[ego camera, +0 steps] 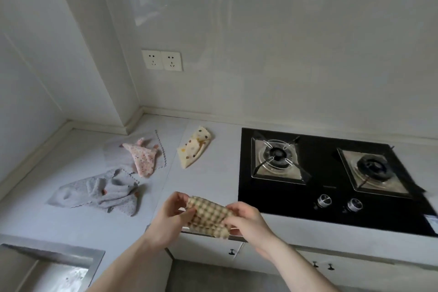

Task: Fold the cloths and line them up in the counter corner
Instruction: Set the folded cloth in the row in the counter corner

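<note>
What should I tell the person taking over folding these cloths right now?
Left hand and right hand both pinch the checked cloth at the counter's front edge, mid-fold.
On the counter: yellow spotted cloth, pink dotted cloth, grey cloth, all loose and crumpled.
Done: nothing lined up yet.
Left: finish this fold, fold the other three, line all up in the corner.

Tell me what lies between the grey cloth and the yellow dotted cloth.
In the head view, the pink dotted cloth lies between the grey cloth and the yellow dotted cloth.
</note>
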`<state>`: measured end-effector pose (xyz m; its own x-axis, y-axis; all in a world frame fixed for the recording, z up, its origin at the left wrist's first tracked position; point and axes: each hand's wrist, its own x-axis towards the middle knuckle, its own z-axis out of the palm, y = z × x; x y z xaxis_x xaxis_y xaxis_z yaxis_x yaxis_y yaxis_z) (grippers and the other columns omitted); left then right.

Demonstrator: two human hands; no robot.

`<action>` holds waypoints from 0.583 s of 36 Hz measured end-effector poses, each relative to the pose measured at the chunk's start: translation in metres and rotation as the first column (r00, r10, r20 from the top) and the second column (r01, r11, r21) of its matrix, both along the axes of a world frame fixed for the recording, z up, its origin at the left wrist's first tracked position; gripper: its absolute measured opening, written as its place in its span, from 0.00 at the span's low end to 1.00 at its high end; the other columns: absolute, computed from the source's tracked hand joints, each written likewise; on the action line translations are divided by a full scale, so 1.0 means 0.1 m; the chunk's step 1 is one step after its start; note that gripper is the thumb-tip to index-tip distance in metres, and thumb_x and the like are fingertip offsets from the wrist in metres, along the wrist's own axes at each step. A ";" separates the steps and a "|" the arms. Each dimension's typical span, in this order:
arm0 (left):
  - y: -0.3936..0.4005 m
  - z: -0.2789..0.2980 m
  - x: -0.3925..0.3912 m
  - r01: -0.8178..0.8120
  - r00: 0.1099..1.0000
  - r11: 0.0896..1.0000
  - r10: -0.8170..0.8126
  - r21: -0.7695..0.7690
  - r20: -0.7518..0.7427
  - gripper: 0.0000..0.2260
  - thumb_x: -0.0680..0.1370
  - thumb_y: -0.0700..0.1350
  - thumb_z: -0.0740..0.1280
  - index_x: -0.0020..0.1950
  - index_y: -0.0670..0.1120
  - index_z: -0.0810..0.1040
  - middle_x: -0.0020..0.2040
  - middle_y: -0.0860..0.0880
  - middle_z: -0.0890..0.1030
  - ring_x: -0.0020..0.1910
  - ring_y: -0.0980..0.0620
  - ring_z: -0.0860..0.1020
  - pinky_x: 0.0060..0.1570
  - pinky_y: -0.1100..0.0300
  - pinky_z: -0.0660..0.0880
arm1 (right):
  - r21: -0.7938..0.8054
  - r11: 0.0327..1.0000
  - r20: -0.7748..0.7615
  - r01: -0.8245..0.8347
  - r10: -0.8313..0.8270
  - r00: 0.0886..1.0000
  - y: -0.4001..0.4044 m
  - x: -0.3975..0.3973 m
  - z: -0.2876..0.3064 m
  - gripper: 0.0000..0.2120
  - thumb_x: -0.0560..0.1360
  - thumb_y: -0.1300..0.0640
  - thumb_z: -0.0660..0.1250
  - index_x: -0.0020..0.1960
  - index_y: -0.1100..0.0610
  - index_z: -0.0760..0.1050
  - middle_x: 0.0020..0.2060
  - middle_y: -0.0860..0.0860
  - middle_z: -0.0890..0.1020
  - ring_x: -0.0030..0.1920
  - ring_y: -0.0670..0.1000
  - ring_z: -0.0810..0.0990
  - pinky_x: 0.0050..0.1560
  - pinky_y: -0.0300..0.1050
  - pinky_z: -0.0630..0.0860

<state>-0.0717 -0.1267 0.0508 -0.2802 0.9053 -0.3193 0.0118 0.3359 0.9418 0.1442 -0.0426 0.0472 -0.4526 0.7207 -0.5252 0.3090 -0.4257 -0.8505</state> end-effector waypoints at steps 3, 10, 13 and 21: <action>0.02 0.37 0.09 0.048 0.991 0.998 -0.043 -0.042 0.123 0.18 0.67 0.41 0.70 0.56 0.41 0.74 0.44 0.45 0.79 0.38 0.51 0.78 0.41 0.56 0.78 | 0.054 0.997 -0.008 0.063 -0.063 0.998 -0.10 0.19 0.33 0.15 0.70 0.63 0.73 0.56 0.54 0.80 0.50 0.52 0.86 0.49 0.51 0.86 0.49 0.47 0.82; 0.42 0.79 0.54 0.316 0.949 0.949 -0.316 0.007 0.001 0.15 0.72 0.49 0.73 0.56 0.45 0.80 0.50 0.44 0.83 0.44 0.51 0.83 0.42 0.58 0.80 | 0.166 0.950 -0.038 0.265 -0.262 0.964 -0.19 0.65 0.78 0.15 0.73 0.66 0.73 0.58 0.54 0.80 0.50 0.50 0.87 0.52 0.49 0.86 0.48 0.41 0.80; 0.59 0.82 0.80 0.379 0.925 0.924 -0.376 0.056 -0.057 0.11 0.72 0.47 0.75 0.52 0.45 0.82 0.45 0.45 0.84 0.43 0.48 0.82 0.43 0.52 0.80 | 0.195 0.923 -0.036 0.331 -0.330 0.943 -0.23 0.92 0.92 0.17 0.74 0.64 0.73 0.60 0.51 0.79 0.51 0.48 0.87 0.53 0.47 0.85 0.49 0.41 0.81; 1.01 0.91 1.80 0.577 0.817 0.809 -0.572 0.115 -0.076 0.10 0.72 0.47 0.77 0.52 0.50 0.82 0.45 0.43 0.84 0.44 0.44 0.84 0.44 0.50 0.82 | 0.243 0.858 0.052 0.452 -0.477 0.877 -0.34 1.88 1.04 0.18 0.73 0.51 0.75 0.62 0.45 0.78 0.54 0.43 0.85 0.54 0.43 0.84 0.58 0.48 0.82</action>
